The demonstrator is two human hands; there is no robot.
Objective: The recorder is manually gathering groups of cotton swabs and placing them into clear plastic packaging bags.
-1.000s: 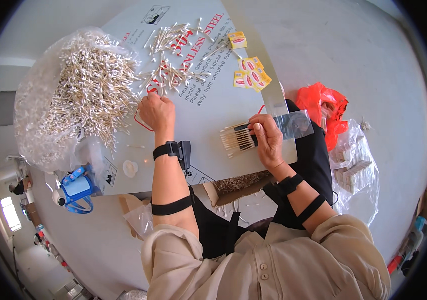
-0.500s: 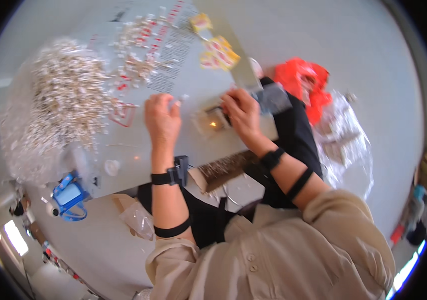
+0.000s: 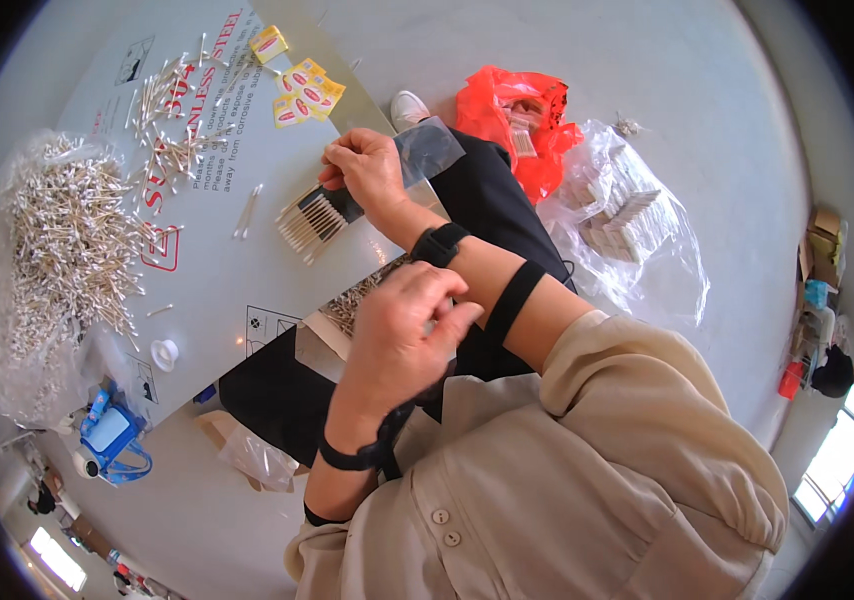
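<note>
My right hand (image 3: 369, 178) is closed on the upper edge of a clear plastic bag with a dark panel (image 3: 431, 152), lying near the table's right edge. A row of cotton swabs (image 3: 313, 222) fans out on the table from the bag's near left end. Closer to my body, my left hand (image 3: 409, 325) is raised over my lap with fingers curled and thumb near the index finger; what it holds, if anything, is hidden. Two loose cotton swabs (image 3: 248, 211) lie left of the row.
A big plastic bag heaped with cotton swabs (image 3: 72, 235) fills the table's left. Scattered swabs (image 3: 169, 125) and small yellow packets (image 3: 307, 92) lie farther back. A box of swabs (image 3: 325, 330) stands at the near edge. Red (image 3: 487, 100) and clear bags (image 3: 637, 215) sit on the floor.
My left hand has moved from over the table back toward my body. The right hand has shifted left and away in the picture as the view turned. The row of swabs now shows clearly.
</note>
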